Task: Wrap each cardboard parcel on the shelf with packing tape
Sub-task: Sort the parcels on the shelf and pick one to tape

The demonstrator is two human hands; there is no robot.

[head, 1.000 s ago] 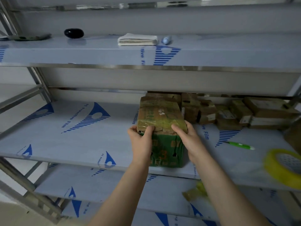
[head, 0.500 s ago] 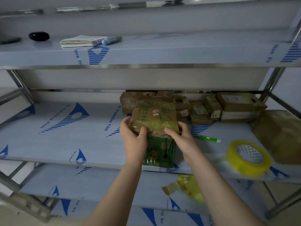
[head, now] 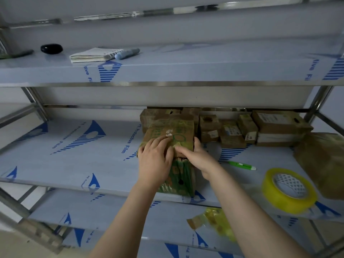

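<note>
cardboard parcel held at the front of the middle shelf
brown top, green front face, taped over; it stands upright at the shelf's front edge. left hand lies on the top front edge, fingers fairly straight, pressing down. right hand grasps the right side, thumb across the top edge, fingers curled round the side. yellow tape roll lies well apart to the right, green pen between. other parcels are stacked behind.
</note>
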